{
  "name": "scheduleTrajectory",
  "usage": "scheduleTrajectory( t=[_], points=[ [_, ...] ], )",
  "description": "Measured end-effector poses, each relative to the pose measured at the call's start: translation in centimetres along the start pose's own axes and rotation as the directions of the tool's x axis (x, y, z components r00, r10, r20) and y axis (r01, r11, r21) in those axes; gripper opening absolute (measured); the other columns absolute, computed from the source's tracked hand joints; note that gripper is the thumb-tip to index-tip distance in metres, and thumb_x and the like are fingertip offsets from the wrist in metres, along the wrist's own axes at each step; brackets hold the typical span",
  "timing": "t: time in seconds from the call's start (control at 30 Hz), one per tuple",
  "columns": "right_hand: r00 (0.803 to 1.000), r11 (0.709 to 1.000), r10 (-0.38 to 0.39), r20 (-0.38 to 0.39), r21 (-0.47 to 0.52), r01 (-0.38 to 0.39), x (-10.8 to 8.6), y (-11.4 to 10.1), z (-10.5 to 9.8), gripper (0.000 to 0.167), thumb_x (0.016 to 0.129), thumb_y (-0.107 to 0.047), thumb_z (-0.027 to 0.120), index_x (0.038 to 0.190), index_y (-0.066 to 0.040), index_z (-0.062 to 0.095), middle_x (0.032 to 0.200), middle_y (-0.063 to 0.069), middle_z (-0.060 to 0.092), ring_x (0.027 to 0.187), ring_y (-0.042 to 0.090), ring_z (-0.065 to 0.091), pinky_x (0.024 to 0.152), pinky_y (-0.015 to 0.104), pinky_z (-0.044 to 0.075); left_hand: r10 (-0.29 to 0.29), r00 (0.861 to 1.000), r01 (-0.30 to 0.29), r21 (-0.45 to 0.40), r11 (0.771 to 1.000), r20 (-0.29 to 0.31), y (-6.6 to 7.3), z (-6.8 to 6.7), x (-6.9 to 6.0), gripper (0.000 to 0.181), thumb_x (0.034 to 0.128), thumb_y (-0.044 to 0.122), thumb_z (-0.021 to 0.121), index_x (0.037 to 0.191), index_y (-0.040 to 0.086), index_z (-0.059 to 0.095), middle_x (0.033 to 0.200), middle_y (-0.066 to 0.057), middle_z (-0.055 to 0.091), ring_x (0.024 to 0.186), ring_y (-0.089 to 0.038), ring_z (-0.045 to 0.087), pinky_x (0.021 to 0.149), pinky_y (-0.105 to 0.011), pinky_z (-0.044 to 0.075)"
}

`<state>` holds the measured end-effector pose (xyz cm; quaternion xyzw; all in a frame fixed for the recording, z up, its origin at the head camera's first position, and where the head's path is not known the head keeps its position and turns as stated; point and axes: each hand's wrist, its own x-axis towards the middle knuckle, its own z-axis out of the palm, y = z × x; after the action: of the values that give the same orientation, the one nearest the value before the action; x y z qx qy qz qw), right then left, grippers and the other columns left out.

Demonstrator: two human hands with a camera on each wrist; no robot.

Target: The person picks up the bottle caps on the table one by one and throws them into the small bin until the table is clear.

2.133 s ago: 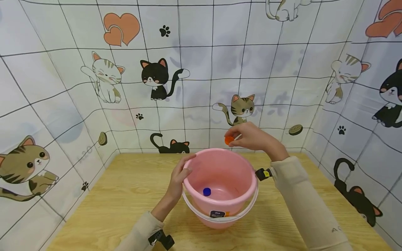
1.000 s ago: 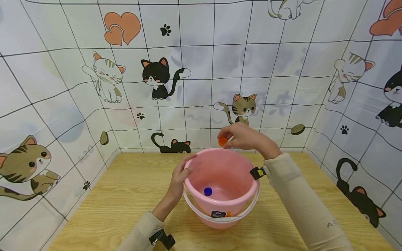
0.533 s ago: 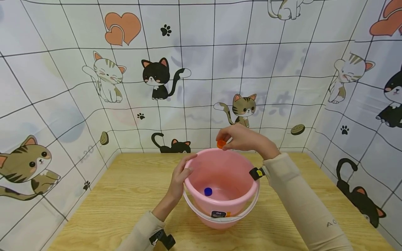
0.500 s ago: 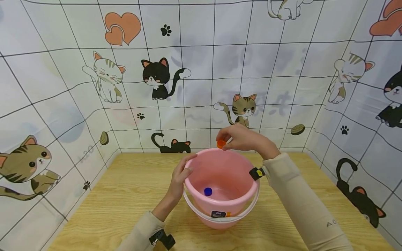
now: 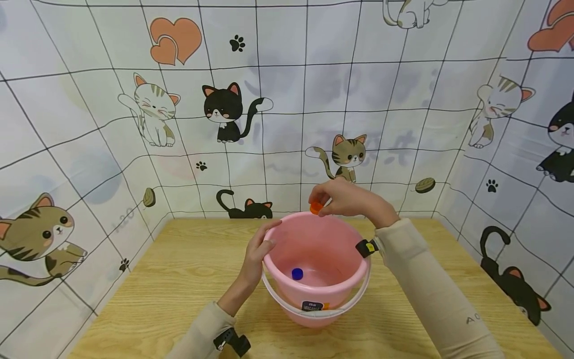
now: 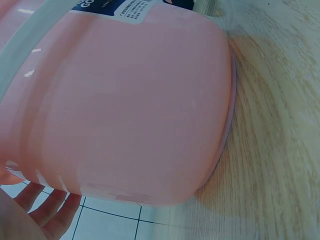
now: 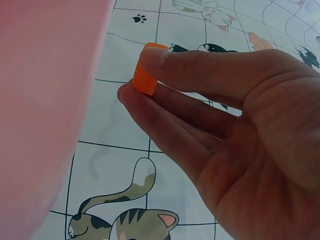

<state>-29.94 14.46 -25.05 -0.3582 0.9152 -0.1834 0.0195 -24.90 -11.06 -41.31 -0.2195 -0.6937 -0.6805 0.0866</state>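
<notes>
In the head view, a pink bucket [image 5: 314, 288] stands upright on the wooden table, its white handle [image 5: 316, 314] hanging down at the front. My left hand [image 5: 256, 252] grips its left rim, thumb over the inside and fingers along the outside wall. Just above the far rim, my right hand [image 5: 347, 197] pinches a small orange bottle cap [image 5: 316, 207] between thumb and fingertips. The right wrist view shows the orange cap [image 6: 10, 177] no better than sideways between those fingers. On the bucket's floor lies a blue bottle cap [image 5: 297, 273].
The light wood table [image 5: 193, 269] extends to both sides of the bucket. A white grid-patterned curtain [image 5: 287, 99] printed with cats surrounds the table at the back and sides. A dark label [image 5: 311, 306] is on the bucket's front.
Over about two seconds my right hand has shifted slightly left with the orange cap, then nearly stopped. The cap has tilted a little. My left hand, the bucket and the blue cap stay put.
</notes>
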Motion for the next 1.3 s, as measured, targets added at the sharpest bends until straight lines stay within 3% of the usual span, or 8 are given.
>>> scheduleTrajectory(
  t=[0.43,0.73,1.3],
  points=[
    [1.0,1.0,-0.005,0.013,0.005,0.005,0.1,0.1,-0.1,0.025,0.089,-0.005,0.077,0.114,-0.008,0.072,0.109,0.007,0.075,0.101,0.02,0.074,0.088,0.035,0.061,-0.002,1.0,0.002,0.004,1.0,-0.001,0.0,0.0,0.0,0.051,0.0957,0.023,0.048,0.145,0.017,0.056,0.148,-0.013,0.055,0.122,-0.04,0.061,0.098,-0.047,0.057],
    [0.999,0.999,0.036,0.029,0.017,-0.036,-0.3,0.1,-0.4,0.026,0.09,-0.006,0.077,0.115,-0.007,0.072,0.11,0.006,0.075,0.103,0.021,0.074,0.088,0.035,0.061,0.008,1.0,-0.008,0.0,1.0,0.009,0.1,0.0,0.1,0.051,0.0963,0.023,0.048,0.146,0.017,0.055,0.149,-0.013,0.054,0.122,-0.041,0.06,0.098,-0.049,0.057],
    [0.999,1.0,0.009,-0.05,0.008,-0.008,-3.3,2.0,-0.7,0.019,0.096,-0.019,0.071,0.113,-0.01,0.074,0.109,0.004,0.076,0.101,0.02,0.074,0.089,0.038,0.061,0.007,0.999,-0.007,0.01,1.0,0.032,0.3,-0.2,0.0,0.051,0.0974,0.028,0.05,0.147,0.019,0.055,0.148,-0.012,0.056,0.122,-0.04,0.061,0.099,-0.051,0.057]
  ],
)
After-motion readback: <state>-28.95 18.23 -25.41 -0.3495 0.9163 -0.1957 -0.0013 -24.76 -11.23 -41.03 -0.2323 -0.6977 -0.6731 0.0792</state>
